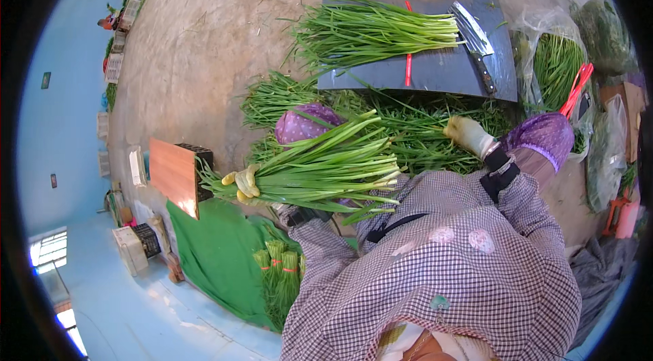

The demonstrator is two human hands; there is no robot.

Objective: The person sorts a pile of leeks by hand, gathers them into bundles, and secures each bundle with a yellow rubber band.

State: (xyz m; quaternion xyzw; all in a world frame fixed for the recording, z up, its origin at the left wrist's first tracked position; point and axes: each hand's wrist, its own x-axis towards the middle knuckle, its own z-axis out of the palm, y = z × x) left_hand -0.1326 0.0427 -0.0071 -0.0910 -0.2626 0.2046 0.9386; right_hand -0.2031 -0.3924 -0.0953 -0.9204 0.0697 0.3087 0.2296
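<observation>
My left hand [243, 183], in a pale yellowish glove, is closed around the leafy end of a thick bunch of garlic chives [326, 163]. Their pale stem ends fan out to the right above my lap. My right hand [468, 135], gloved as well, is over a heap of loose chives [422, 136] between my knees. Its fingers look curled; whatever is in them is hidden. Beyond the heap, a second bunch of chives [381, 33] lies on a dark board [442, 75], across a red tie strip [408, 70]. A cleaver [475, 34] with a black handle rests beside its stem ends.
On the right stands a clear plastic bag of chives [558, 65] with red strips [577, 91] over it. Tied chive bundles [280, 272] lie on a green cloth [211, 252] at the lower left. An orange-brown panel [174, 176] leans on a black crate [201, 162].
</observation>
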